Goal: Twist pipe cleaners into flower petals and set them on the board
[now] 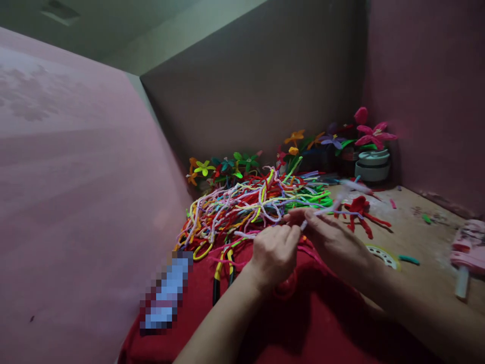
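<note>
My left hand is closed round a pale white-lilac pipe cleaner, one end of which sticks out to the left of the fist. Close beside it, my right hand pinches the same pale stem between thumb and fingers, its far part rising blurred to the upper right. Behind both hands spreads a tangled heap of many-coloured pipe cleaners. A red fuzzy piece with several legs lies just beyond my right hand.
Yellow-and-black pliers lie left on red cloth. At right are a pink glue gun, a white disc and a teal scrap. Fuzzy flowers and a round grey-green container stand behind.
</note>
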Demonstrator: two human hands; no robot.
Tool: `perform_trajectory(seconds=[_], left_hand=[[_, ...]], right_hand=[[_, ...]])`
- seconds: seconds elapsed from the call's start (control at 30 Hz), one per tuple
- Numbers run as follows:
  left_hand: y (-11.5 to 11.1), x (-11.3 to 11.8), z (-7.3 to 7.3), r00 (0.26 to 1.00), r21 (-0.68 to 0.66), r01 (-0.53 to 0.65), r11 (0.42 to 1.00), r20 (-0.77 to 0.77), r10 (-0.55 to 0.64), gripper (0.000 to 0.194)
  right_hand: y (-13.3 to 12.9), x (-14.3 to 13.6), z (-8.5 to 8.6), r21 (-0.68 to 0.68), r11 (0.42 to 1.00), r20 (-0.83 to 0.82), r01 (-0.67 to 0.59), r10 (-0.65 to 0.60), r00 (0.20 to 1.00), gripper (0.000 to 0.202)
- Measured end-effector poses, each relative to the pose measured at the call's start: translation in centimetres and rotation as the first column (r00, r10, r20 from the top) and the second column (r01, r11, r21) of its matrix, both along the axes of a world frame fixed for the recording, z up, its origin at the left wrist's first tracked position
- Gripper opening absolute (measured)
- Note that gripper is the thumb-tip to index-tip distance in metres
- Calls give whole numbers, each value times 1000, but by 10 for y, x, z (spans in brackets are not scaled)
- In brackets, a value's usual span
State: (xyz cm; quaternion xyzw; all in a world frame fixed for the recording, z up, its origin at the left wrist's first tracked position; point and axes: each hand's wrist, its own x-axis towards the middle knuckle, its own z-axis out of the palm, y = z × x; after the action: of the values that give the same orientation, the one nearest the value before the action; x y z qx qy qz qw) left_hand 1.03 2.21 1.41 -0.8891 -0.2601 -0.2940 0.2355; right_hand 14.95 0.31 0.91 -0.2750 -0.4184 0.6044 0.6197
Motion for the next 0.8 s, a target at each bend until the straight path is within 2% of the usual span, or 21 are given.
perform_trajectory(seconds=[0.07,0.1,0.13,0.17,0.2,0.23,0.27,0.3,0.37,0.47,0.63,0.7,0.8], left_hand=[[7,-11,8,998,-83,-15,996,63,20,18],[15,-25,15,978,-131,-78,988,182,101,19],[25,-43,25,910,-184,-195,963,333,248,21],[36,-64,34,791,-235,-345,909,449,416,23],[49,-86,43,649,-309,-506,805,479,591,25],[61,-107,51,497,-410,-648,642,411,764,27],[73,-126,56,353,-514,-735,443,267,897,30],[83,-142,58,312,-557,-746,364,191,931,32],[98,-165,58,306,-596,-745,299,94,948,24],[104,-177,52,296,-604,-751,268,56,953,16],[92,-167,55,227,-539,-790,290,181,957,31],[86,-154,54,266,-522,-785,334,203,942,32],[79,-133,45,428,-548,-724,420,122,896,25]], right_hand=[[6,5,4,-115,993,-147,35,-52,988,19],[9,8,6,-179,983,-191,43,-77,979,20],[11,11,7,-233,971,-210,45,-95,973,20],[12,14,7,-271,961,-213,45,-106,971,19],[12,16,6,-300,953,-206,40,-106,973,18],[11,17,5,-318,948,-196,30,-97,976,18],[10,17,3,-326,945,-188,12,-77,979,18],[8,16,1,-328,945,-187,-14,-50,981,18],[5,13,-4,-313,947,-194,-73,12,981,17],[4,9,-10,-293,948,-204,-125,66,977,17],[7,12,-14,-314,941,-181,-125,70,981,16],[7,12,-14,-309,942,-166,-129,81,983,17],[7,11,-15,-311,939,-152,-145,101,983,18]])
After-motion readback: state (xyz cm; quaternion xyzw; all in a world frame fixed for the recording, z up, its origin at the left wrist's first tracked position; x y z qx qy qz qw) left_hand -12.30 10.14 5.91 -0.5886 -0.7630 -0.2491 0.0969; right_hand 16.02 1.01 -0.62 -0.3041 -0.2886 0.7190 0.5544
